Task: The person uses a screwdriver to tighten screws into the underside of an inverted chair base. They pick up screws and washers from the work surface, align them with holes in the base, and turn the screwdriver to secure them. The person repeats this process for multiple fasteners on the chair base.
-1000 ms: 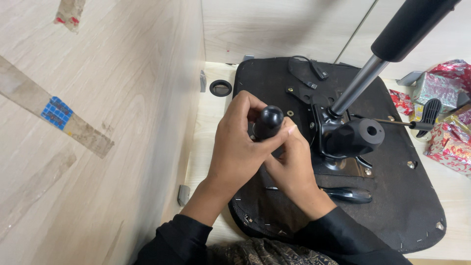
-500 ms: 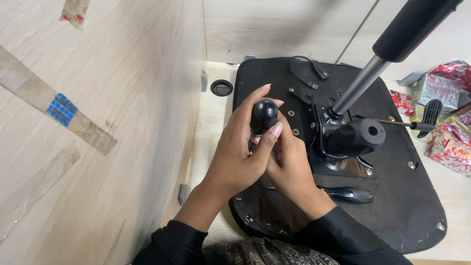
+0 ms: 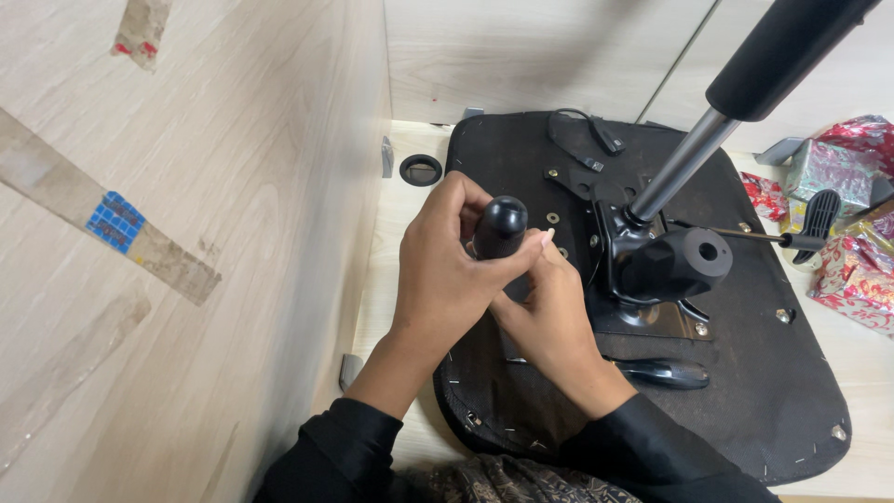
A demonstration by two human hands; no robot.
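From the head camera, the left hand (image 3: 447,279) is closing its grip around a black knob (image 3: 501,226) above the upturned chair seat (image 3: 745,391) on the bench (image 3: 396,279); the right hand (image 3: 554,312) is pinching the stem beneath, fingers closed. Steadying that stem while turning seems wise. Shiny red-and-silver wrapped packages (image 3: 852,242) are lying at the right edge; a blue square sticker (image 3: 115,222) is sitting on the left panel.

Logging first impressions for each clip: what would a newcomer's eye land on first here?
Most likely the left hand and right hand at centre, clasped around a black rounded handle. They work above an upturned black chair seat lying on the pale table. To the right, a metal gas-lift column rises diagonally from the seat's black mechanism.
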